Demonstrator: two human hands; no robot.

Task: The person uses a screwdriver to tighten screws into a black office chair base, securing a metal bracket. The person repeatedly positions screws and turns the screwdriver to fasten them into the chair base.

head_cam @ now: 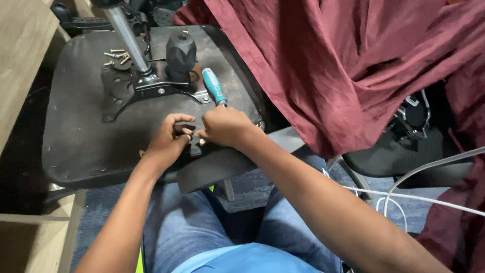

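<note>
Blue jeans [202, 222] and the hem of a light blue shirt [247, 260] fill the bottom of the head view, with both bare forearms reaching forward over them. 2 hands meet at the near edge of an upturned black chair seat [81, 126]. At that edge the left hand [169, 139] curls its fingers around a small dark part, thumb and fingertips pinched close to a small light-coloured screw [202, 142]; whether they actually touch the screw cannot be told. Touching it on the other side, the right hand [225, 126] is closed in a fist around a screwdriver, whose teal and white handle [214, 87] sticks up and away above the knuckles; the shaft and tip are hidden under the hand.

Farther back on the seat a black metal mounting plate [146, 88] carries a silver gas-lift column [126, 33] and a black knob [181, 50]. Several loose screws [117, 54] lie beside the column. A maroon cloth [328, 65] hangs on the right, above white cables [404, 194].
</note>
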